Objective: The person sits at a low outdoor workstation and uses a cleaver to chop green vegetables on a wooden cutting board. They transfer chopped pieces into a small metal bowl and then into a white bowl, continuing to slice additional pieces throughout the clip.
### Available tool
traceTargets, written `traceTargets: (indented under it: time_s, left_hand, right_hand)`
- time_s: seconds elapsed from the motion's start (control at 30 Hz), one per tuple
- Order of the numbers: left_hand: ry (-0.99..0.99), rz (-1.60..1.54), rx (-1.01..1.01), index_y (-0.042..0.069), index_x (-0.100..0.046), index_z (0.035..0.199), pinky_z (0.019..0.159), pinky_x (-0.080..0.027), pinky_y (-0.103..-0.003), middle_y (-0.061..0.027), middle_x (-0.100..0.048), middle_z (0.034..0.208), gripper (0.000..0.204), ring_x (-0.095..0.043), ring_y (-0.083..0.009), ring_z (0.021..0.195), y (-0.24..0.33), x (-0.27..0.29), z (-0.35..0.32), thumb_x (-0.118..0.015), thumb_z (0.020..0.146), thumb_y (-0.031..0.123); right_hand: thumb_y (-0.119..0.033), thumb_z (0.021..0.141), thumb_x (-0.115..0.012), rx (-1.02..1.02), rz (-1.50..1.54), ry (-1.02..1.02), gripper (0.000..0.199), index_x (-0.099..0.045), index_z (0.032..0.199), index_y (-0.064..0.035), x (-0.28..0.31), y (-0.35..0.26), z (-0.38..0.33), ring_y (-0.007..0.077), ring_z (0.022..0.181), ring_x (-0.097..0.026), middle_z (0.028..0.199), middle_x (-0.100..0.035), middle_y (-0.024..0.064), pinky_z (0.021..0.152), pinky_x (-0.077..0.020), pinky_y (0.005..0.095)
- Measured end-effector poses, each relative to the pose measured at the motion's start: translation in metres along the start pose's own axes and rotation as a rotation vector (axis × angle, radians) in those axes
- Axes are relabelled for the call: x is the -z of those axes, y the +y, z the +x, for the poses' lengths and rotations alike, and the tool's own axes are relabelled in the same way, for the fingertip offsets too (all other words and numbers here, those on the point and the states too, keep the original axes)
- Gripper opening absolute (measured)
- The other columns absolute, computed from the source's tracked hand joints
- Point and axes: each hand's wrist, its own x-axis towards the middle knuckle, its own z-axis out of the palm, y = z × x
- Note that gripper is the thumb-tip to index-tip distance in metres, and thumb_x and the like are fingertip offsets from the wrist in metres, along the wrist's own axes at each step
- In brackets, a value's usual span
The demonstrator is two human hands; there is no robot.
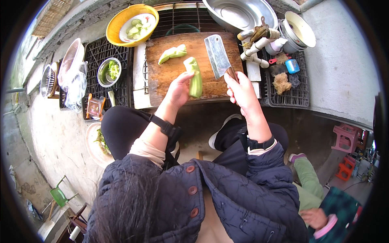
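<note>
My left hand (pixel 179 88) is closed round the left side of a pale green peeled gourd piece (pixel 195 83), near the front edge of a wooden cutting board (pixel 162 75). In my right hand (pixel 242 90) is the wooden handle of a cleaver (pixel 217 54). Its broad blade is raised over the right part of the board, beside the gourd piece and apart from it. A second green gourd piece (pixel 172 54) lies farther back on the board, touched by neither hand.
Back left, a yellow basin (pixel 116 25) holds a white plate of pale slices. A steel bowl (pixel 107 82) of chopped greens stands left. A large metal basin (pixel 259 14), stacked pots (pixel 300 30) and a crate with scrubbers (pixel 282 82) are right. Another person's hand (pixel 314 218) shows lower right.
</note>
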Motion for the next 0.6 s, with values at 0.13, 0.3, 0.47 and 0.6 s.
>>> traceTargets:
  time_s: [0.13,0.3,0.47,0.6]
  left_hand:
    - [0.186,0.175,-0.097,-0.001,-0.059,0.129,0.092,-0.055,-0.044,-0.0142,-0.067,0.119,0.040,-0.067,-0.0284,0.108,-0.007,0.000,0.013,-0.071,0.095,0.017]
    - [0.404,0.400,-0.168,-0.005,-0.061,0.125,0.079,-0.061,-0.040,-0.0162,-0.068,0.112,0.046,-0.071,-0.0265,0.092,-0.008,-0.004,0.022,-0.078,0.091,0.019]
    - [0.526,0.607,-0.212,-0.008,-0.062,0.116,0.049,-0.056,-0.030,-0.0145,-0.070,0.097,0.050,-0.070,-0.0198,0.069,-0.003,-0.003,0.015,-0.082,0.088,0.028]
    - [0.689,1.102,-0.417,-0.008,-0.059,0.118,0.072,-0.059,-0.037,-0.0203,-0.066,0.108,0.058,-0.069,-0.0272,0.089,-0.005,-0.008,0.003,-0.085,0.086,0.033]
  right_hand:
    - [-0.031,0.103,-0.066,-0.014,-0.032,-0.013,0.025,-0.057,0.108,-0.0089,0.002,0.003,-0.001,0.0018,0.060,-0.046,0.078,-0.049,-0.0056,0.046,-0.0368,0.0194]
    - [-0.031,0.103,-0.066,-0.005,-0.032,-0.022,0.024,-0.057,0.106,-0.0090,0.005,0.006,-0.003,0.0017,0.060,-0.046,0.078,-0.050,-0.0052,0.046,-0.0371,0.0195]
    - [-0.031,0.103,-0.066,0.008,-0.057,-0.020,0.025,-0.057,0.108,-0.0078,0.008,0.006,-0.006,0.0018,0.060,-0.047,0.078,-0.050,-0.0051,0.046,-0.0373,0.0194]
    - [-0.031,0.103,-0.066,0.011,-0.058,-0.019,0.027,-0.057,0.111,-0.0064,0.009,0.004,-0.007,0.0019,0.060,-0.047,0.077,-0.050,-0.0054,0.046,-0.0372,0.0196]
